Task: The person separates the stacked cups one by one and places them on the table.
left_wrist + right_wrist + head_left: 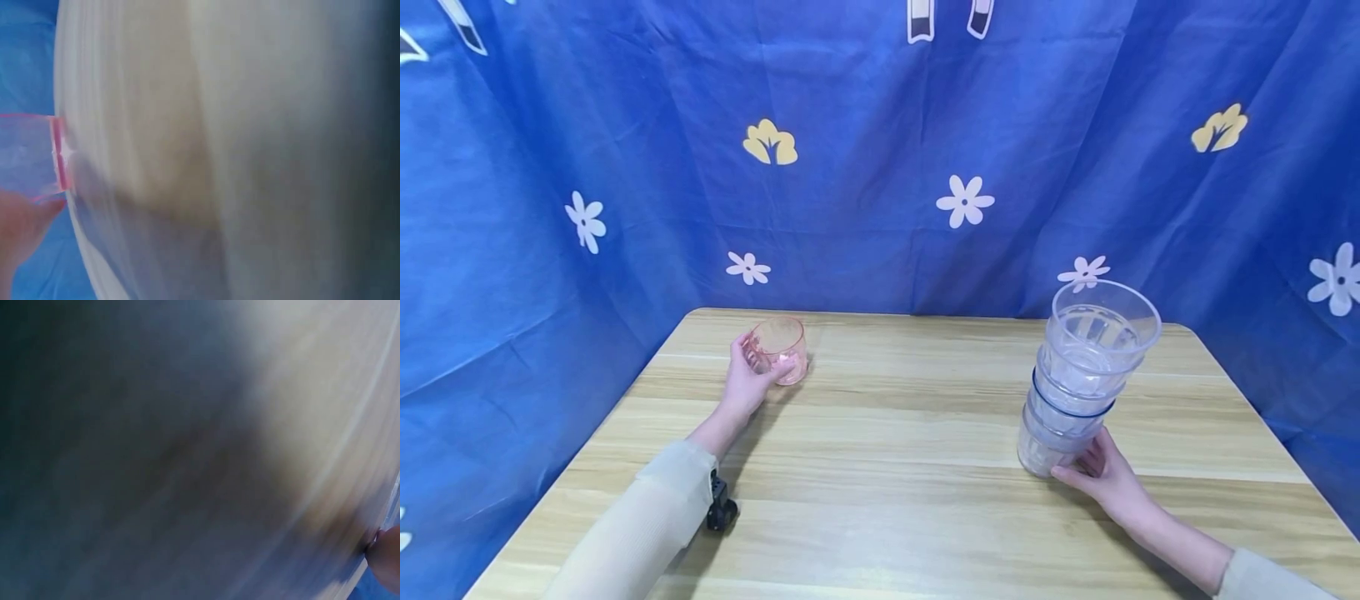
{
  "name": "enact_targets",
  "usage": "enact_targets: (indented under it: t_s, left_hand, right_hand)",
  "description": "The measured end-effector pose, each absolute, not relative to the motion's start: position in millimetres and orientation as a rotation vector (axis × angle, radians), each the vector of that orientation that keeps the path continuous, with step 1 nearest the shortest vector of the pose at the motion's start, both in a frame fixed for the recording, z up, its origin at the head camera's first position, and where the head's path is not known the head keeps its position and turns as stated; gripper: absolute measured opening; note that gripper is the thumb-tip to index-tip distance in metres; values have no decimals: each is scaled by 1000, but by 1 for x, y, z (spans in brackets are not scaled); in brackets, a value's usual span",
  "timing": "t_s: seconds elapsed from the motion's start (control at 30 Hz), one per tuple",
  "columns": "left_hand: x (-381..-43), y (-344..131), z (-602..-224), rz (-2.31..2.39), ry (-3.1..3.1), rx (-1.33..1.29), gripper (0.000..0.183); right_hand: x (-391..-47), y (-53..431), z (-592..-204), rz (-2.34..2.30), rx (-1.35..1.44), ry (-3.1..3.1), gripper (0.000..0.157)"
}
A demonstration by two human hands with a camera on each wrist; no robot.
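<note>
A small clear pink cup (780,340) is near the far left part of the table, its mouth facing up. My left hand (747,385) grips it from the near left side, thumb and fingers around its wall. In the left wrist view, the cup (25,153) shows at the left edge with the thumb (28,225) against it. On the right, a tall stack of several clear cups (1078,371) leans to the right, one with a blue rim. My right hand (1112,483) holds the stack low, around the bottom cup. In the right wrist view only a fingertip (386,557) shows.
The light wood-grain table (895,450) lies between the two hands. A blue curtain (865,192) with white flowers and yellow trees hangs behind and along both sides. A small black device (721,504) is strapped under the left wrist.
</note>
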State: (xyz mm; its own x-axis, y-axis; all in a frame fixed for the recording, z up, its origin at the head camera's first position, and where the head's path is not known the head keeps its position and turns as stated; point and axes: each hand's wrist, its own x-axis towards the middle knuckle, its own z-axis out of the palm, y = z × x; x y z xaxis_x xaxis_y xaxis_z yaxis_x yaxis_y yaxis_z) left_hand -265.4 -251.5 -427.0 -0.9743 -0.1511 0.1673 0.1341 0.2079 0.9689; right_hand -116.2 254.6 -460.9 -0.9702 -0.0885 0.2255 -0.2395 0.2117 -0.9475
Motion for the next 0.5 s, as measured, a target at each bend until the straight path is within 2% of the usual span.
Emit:
enact_targets:
  t_s: [0.23, 0.5]
  left_hand:
    - [-251, -249, -400, -1668, -2289, 17, 99]
    - [-240, -224, -368, -1391, -2283, -133, 96]
  right_hand:
    - [-115, 255, -458, 1864, 325, -2356, 69]
    - [-115, 259, -458, 1858, 326, -2363, 67]
